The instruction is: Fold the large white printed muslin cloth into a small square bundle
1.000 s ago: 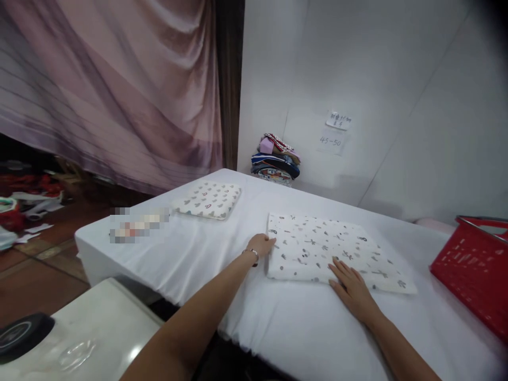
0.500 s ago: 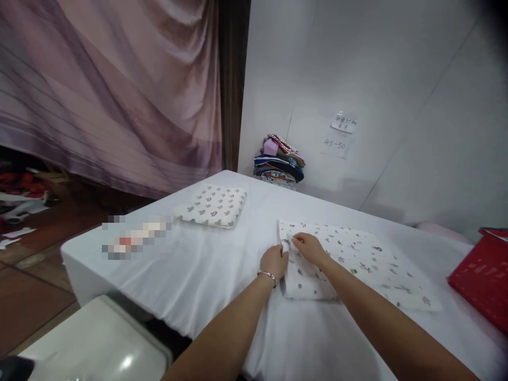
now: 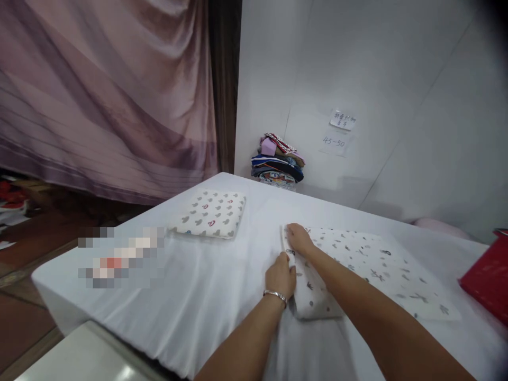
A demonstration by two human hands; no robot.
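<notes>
Cloth [image 3: 379,264] is lying on the table [image 3: 190,296], basket [image 3: 487,278] sitting right, other cloth [image 3: 214,216] resting left. Pile [image 3: 277,163] is sitting by the far edge, notes [image 3: 334,143] hanging right of it on the wall [image 3: 369,69].

Wht cloth [image 3: 379,256] w/ motifs (mostly gry)

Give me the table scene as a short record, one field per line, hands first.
Left hand: at the left edge of the printed white cloth, bracelet on wrist; grip unclear
Right hand: at that cloth's far left corner; grip unclear
Cloth: lying on the white-covered table
Left of hands: folded white cloth with grey motifs
Right edge of view: red basket, partly cut off
By the wall: stacked fabrics
</notes>
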